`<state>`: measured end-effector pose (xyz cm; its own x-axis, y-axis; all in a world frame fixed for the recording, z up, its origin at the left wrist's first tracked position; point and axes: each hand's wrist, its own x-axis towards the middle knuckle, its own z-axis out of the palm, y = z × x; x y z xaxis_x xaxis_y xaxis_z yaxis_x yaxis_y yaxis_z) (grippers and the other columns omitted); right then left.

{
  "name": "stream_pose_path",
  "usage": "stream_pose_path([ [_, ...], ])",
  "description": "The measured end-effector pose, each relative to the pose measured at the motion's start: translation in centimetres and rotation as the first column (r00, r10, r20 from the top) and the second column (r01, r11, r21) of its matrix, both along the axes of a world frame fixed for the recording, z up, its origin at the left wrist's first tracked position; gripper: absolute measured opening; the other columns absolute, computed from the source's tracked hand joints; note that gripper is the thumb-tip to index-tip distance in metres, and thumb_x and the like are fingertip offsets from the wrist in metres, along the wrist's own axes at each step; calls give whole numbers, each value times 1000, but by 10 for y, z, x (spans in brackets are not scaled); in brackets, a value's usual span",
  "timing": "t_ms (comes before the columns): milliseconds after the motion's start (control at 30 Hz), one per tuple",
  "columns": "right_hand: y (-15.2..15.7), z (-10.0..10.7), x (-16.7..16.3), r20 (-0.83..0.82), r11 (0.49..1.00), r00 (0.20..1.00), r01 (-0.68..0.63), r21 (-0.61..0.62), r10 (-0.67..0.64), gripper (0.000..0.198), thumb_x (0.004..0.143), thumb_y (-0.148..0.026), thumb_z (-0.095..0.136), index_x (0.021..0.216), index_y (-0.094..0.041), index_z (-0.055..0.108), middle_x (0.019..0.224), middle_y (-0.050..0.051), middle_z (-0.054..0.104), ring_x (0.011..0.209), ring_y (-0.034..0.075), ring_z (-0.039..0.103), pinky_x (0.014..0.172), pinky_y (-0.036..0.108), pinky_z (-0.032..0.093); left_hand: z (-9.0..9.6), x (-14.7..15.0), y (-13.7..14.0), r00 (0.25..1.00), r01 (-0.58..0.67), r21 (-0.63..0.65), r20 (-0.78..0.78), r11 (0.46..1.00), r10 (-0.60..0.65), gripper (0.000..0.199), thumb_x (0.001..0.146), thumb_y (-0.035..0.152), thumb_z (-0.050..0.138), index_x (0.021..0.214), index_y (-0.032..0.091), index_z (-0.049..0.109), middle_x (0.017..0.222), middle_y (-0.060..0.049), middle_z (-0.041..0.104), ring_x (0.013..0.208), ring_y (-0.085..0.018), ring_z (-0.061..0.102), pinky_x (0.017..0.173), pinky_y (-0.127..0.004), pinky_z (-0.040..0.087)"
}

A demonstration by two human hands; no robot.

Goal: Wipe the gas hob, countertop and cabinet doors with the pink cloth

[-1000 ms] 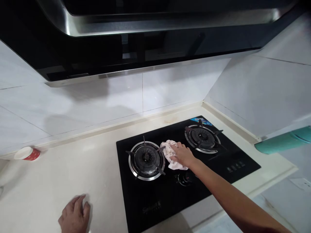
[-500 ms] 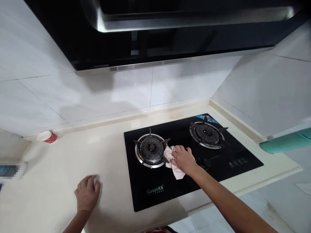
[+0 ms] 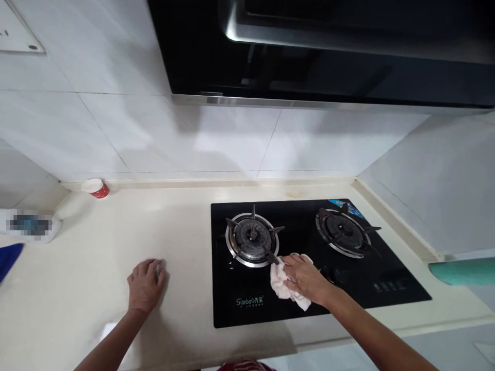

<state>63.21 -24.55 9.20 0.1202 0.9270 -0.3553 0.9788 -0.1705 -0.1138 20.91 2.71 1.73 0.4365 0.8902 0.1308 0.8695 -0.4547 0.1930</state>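
My right hand (image 3: pixel 307 281) presses a crumpled whitish cloth (image 3: pixel 282 283) onto the black glass gas stove (image 3: pixel 247 286). The cloth lies just in front of and to the right of the left burner (image 3: pixel 253 237), near one leg of its pan support. Part of the cloth is hidden under my fingers. To the left of the stove, my left hand (image 3: pixel 146 286) rests palm down on the pale countertop (image 3: pixel 185 232). Its fingers are loosely bent, with the thumb apart, and it appears to hold nothing.
A black range hood (image 3: pixel 309 77) overhangs the stove. The right burner (image 3: pixel 344 232) has raised support legs. A red and white paper cup (image 3: pixel 98 189) lies on its side by the back wall. Left are a white container (image 3: pixel 54 229) and something blue (image 3: pixel 8 257). A green roll-like object (image 3: pixel 464 271) is at right.
My right hand has drawn the cloth toward the stove's front edge, a little away from the left burner. The view has turned left, and my left hand stays on the countertop.
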Motion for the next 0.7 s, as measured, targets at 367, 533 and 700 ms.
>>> stream_pose_path([
  [367, -9, -88, -172, -219, 848, 970, 207, 487, -111, 46, 67, -49, 78, 104, -26, 63, 142, 12, 52, 122, 43, 46, 100, 63, 36, -3, 1, -3, 1000, -4, 22, -8, 1000, 4, 36, 93, 31, 46, 121, 19, 65, 129, -15, 58, 120, -32, 49, 99, -48, 38],
  [533, 65, -82, -236, -490, 855, 858, 135, 500, 151, 40, 66, -34, 72, 100, -21, 55, 133, 13, 55, 118, 36, 50, 103, 61, 36, -1, 2, -2, 1000, -1, 32, -31, 999, 2, 35, 94, 33, 45, 120, 19, 65, 129, -14, 59, 120, -31, 48, 97, -45, 37],
  [700, 88, -48, -269, -927, 870, 362, 423, 255, 96, 49, 65, -28, 65, 111, -27, 47, 107, 0, 60, 95, 21, 59, 88, 40, 52, 3, 4, -3, 1000, -9, 32, -25, 999, 10, 34, 94, 33, 47, 118, 19, 66, 128, -14, 60, 120, -31, 49, 97, -45, 37],
])
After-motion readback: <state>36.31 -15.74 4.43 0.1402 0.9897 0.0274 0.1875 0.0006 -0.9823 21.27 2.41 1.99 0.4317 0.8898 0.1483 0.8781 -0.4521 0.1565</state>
